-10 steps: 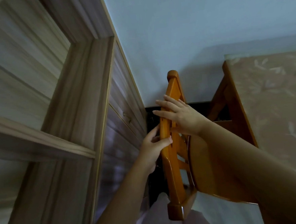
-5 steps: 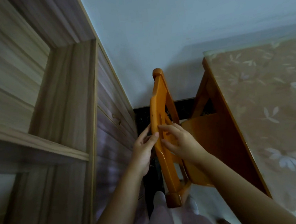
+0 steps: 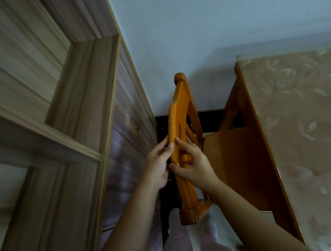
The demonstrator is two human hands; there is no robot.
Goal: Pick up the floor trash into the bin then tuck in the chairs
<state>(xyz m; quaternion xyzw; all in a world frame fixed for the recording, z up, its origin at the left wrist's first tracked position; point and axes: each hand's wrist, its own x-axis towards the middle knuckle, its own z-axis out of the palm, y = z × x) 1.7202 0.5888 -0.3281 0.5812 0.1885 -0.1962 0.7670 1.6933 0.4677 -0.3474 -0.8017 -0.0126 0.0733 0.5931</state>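
An orange wooden chair (image 3: 181, 108) stands in the narrow gap between a cabinet and the table, seen from above. Its seat (image 3: 233, 159) reaches under the table edge. My left hand (image 3: 157, 165) grips the left side of the top rail of the backrest. My right hand (image 3: 192, 162) holds the same rail from the right, fingers hooked through the back slats. No trash or bin is in view.
A table with a floral pink cloth (image 3: 302, 135) fills the right side. A tall wooden cabinet with shelves and drawers (image 3: 73, 131) lines the left. A pale wall (image 3: 203, 34) and dark skirting close the far end. My legs in light trousers (image 3: 188, 241) stand behind the chair.
The chair has slid to the right, so more of its seat lies under the table. Both hands have come lower and closer together on the backrest rail.
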